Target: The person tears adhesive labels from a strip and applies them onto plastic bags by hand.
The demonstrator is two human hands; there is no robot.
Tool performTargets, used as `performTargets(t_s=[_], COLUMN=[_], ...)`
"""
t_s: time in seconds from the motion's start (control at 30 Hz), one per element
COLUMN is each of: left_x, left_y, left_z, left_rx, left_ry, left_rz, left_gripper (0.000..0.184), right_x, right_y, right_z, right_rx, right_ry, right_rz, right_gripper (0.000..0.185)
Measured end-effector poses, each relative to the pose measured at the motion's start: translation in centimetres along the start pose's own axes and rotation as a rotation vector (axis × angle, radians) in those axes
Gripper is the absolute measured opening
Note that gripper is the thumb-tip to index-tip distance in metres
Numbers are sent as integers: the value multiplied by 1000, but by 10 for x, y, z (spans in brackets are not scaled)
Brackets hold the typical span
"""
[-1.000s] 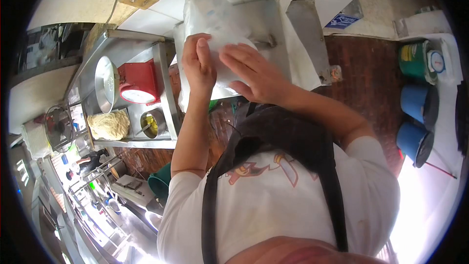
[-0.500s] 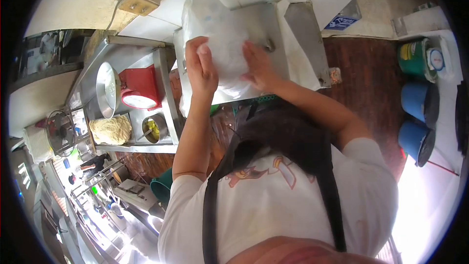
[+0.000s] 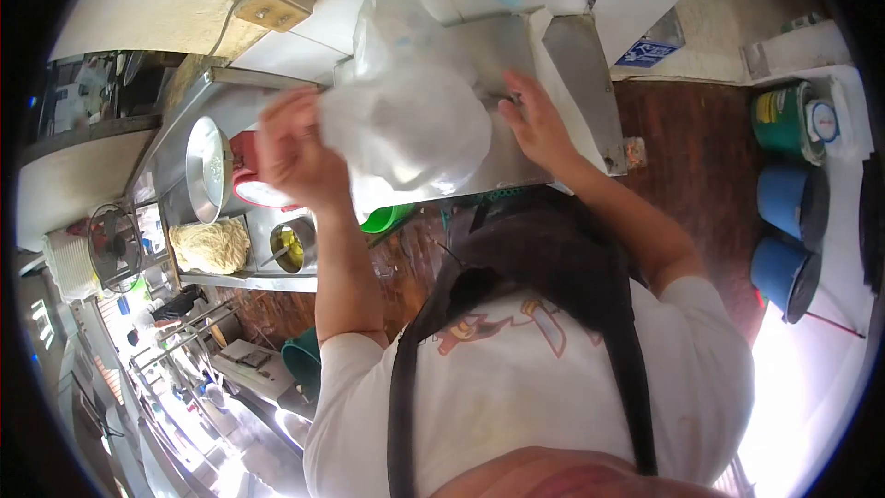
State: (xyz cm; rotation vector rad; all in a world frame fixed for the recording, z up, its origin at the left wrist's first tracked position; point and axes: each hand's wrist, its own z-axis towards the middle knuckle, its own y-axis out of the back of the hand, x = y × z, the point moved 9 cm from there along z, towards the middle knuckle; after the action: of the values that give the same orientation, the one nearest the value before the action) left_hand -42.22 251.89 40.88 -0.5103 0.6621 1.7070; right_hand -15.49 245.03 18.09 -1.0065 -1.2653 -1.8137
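Note:
A cloudy white plastic bag [image 3: 419, 124] with pale, bulky contents lies over the metal worktop [image 3: 512, 41] in front of me. My left hand [image 3: 300, 152], smeared by motion, is at the bag's left end and seems to grip its drawn-out edge; the fingertips are partly unclear. My right hand [image 3: 539, 124] is off the bag on its right side, fingers apart, holding nothing. Behind the filled bag, more thin clear plastic [image 3: 396, 18] stands up against the tiled wall.
To the left, a metal shelf [image 3: 249, 281] bears a red scale [image 3: 247, 152] with a metal pan [image 3: 207, 169], pale noodle-like strands [image 3: 210, 244] and a pot [image 3: 293, 244] with yellow contents. A green basin [image 3: 387, 217] sits below the worktop. Blue buckets [image 3: 788, 194] stand far right.
My left hand has moved left, and the bag's end is drawn out toward it. My right hand has lifted off the bag and shifted right. The green basin shows more.

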Motion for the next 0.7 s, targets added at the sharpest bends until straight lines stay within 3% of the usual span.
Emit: performTargets(t_s=[0.1,0.2,0.27,0.33,0.37,0.43,0.47,0.53,0.6,0.7], left_x=[-60,-111,-123,-132,-137,-139,-135,-129,-101,53], left_y=[24,25,19,13,10,7,11,13,4,-7], left_z=[37,53,61,63,62,62,64,74,77,62], left_rx=[-230,-345,-204,-111,-88,7,83,24,-244,-33], left_ry=[-85,-350,-473,-549,-562,-613,-650,-503,-128,457], left_rz=[-228,-105,-61,-20,0,12,2,-196,-567,-520], left_gripper=[20,27,31,35,36,39,41,44,46,42], right_x=[45,78,96,112,131,155,158,163,171,172], right_y=[10,3,10,23,35,53,66,76,75,56], right_z=[19,32,45,62,70,74,74,81,95,131], right_rx=[-6,158,177,258,352,381,316,263,285,199], right_ry=[-94,13,137,8,-211,-414,-379,-266,-108,-74], right_rz=[233,430,506,939,1339,1627,1525,1403,1358,1336], right_gripper=[36,32,34,36,37,37,37,33,27,21])
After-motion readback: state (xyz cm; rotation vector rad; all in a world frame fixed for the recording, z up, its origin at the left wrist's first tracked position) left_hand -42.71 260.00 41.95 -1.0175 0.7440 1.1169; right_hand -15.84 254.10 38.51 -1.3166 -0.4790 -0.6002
